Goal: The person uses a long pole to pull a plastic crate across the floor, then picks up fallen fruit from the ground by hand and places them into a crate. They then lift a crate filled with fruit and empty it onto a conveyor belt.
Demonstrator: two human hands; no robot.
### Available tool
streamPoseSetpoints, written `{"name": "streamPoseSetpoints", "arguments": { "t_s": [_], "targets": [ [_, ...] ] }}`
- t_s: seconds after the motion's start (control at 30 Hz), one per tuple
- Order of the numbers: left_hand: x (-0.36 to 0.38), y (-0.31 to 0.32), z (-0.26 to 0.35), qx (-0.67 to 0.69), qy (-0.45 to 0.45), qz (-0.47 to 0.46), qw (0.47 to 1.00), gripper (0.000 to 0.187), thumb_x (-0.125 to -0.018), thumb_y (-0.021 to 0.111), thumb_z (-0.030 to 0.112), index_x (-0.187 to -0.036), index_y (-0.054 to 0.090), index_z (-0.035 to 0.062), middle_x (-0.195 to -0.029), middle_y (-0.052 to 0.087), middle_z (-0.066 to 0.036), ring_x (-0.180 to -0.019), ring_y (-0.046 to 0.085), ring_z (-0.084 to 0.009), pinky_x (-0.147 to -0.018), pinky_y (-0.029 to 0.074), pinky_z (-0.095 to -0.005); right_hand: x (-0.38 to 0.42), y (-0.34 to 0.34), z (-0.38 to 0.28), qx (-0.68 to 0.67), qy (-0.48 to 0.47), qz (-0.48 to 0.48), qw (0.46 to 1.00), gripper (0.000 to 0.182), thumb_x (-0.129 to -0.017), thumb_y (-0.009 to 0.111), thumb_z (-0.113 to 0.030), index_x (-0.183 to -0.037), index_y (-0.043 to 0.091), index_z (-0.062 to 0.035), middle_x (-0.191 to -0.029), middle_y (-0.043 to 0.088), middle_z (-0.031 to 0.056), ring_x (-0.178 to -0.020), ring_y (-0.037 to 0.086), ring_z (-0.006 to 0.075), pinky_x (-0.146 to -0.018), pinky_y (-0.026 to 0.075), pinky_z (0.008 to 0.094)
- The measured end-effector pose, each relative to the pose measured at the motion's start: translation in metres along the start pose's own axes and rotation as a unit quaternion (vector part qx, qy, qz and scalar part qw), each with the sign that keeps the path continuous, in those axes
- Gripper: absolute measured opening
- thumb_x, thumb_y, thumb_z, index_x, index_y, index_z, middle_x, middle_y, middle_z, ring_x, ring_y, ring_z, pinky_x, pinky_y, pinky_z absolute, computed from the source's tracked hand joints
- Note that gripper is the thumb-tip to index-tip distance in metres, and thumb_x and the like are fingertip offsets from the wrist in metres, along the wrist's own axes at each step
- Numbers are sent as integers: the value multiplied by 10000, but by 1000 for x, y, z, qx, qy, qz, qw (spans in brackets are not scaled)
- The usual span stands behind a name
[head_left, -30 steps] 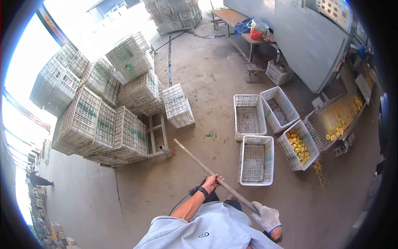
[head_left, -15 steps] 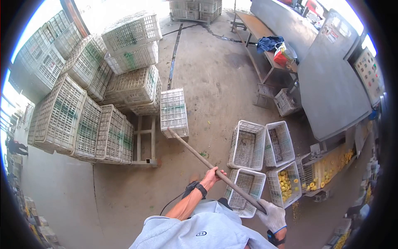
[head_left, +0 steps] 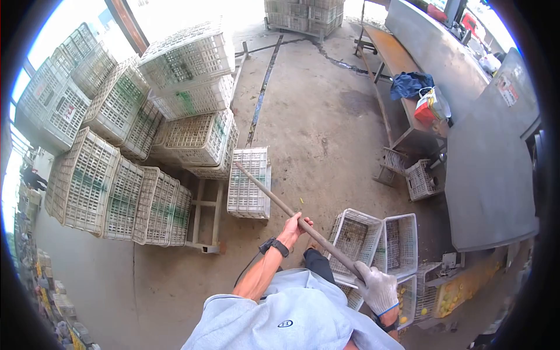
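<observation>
A long brownish pole (head_left: 268, 193) runs diagonally in front of me. My left hand (head_left: 296, 226), bare and with a black band at the wrist, is wrapped round its middle part. Lower down, my right hand (head_left: 378, 289) in a whitish work glove grips the near end. The pole's far tip overlaps the top of a white slatted crate (head_left: 249, 184) on the floor. Beside my right arm stand open crates (head_left: 400, 242), one of them partly hidden behind the arm with yellow fruit in it.
Tall stacks of white crates (head_left: 84, 178) stand on the left, some on a metal frame (head_left: 205, 216). On the right are a bench (head_left: 388, 49) with bags, a large grey panel (head_left: 496, 169) and a chute with yellow fruit (head_left: 452, 297). A crate stack (head_left: 303, 14) stands far ahead.
I have moved forward, so the crate under the pole's tip and the open crates on the right are nearer. Both hands keep hold of the pole.
</observation>
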State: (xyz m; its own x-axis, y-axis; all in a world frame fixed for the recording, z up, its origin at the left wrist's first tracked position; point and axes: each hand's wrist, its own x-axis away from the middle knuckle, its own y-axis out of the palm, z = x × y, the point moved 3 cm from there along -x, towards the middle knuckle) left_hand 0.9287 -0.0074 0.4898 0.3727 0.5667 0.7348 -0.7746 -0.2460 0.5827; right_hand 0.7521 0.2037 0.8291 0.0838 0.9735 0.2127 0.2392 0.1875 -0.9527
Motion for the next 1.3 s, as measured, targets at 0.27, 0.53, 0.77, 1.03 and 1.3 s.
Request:
{"name": "streamPoseSetpoints", "arguments": {
  "t_s": [0.27, 0.53, 0.77, 1.03, 1.3],
  "targets": [
    [-91, 74, 90, 94, 35, -3, 995, 182, -1014, 509, 227, -1036, 482, 48, -919, 659, -165, -876, 702, -346, -834, 607, -523, -167, -82, 53, 96, -155, 41, 982, 294, -880, 720, -262, -1149, 638, -174, -701, 637, 65, -588, 678, 243, -480, 513, 403],
    [-197, 130, 190, 178, 78, 15, 981, 191, -1009, 586, 198, -1063, 448, 77, -902, 604, -128, -877, 630, -330, -866, 531, -529, -335, -98, 63, 151, -241, 43, 958, 261, -905, 684, -241, -1144, 629, -154, -668, 623, 50, -550, 670, 224, -452, 510, 372],
    [-297, 132, 271, 189, 166, 50, 967, 211, -973, 600, 202, -930, 603, -5, -849, 678, -128, -796, 717, -292, -745, 625, -430, -522, -120, 38, 186, -295, -38, 936, 290, -889, 692, -246, -1161, 614, -184, -722, 655, 53, -595, 685, 236, -480, 506, 395],
    [-354, 178, 380, 227, 208, 131, 942, 176, -894, 655, 254, -924, 676, 82, -864, 723, -53, -813, 744, -222, -678, 594, -357, -705, -214, -27, 213, -383, -93, 894, 371, -818, 761, -246, -1167, 654, -183, -794, 688, 85, -708, 701, 292, -612, 533, 437],
    [-322, 185, 428, 337, 285, 284, 851, 208, -830, 656, 224, -830, 682, 18, -775, 694, -80, -661, 687, -208, -586, 592, -357, -834, -236, -92, 161, -526, -189, 813, 449, -757, 772, -188, -1197, 687, -179, -853, 723, 103, -754, 714, 314, -690, 562, 423]
  ]
}}
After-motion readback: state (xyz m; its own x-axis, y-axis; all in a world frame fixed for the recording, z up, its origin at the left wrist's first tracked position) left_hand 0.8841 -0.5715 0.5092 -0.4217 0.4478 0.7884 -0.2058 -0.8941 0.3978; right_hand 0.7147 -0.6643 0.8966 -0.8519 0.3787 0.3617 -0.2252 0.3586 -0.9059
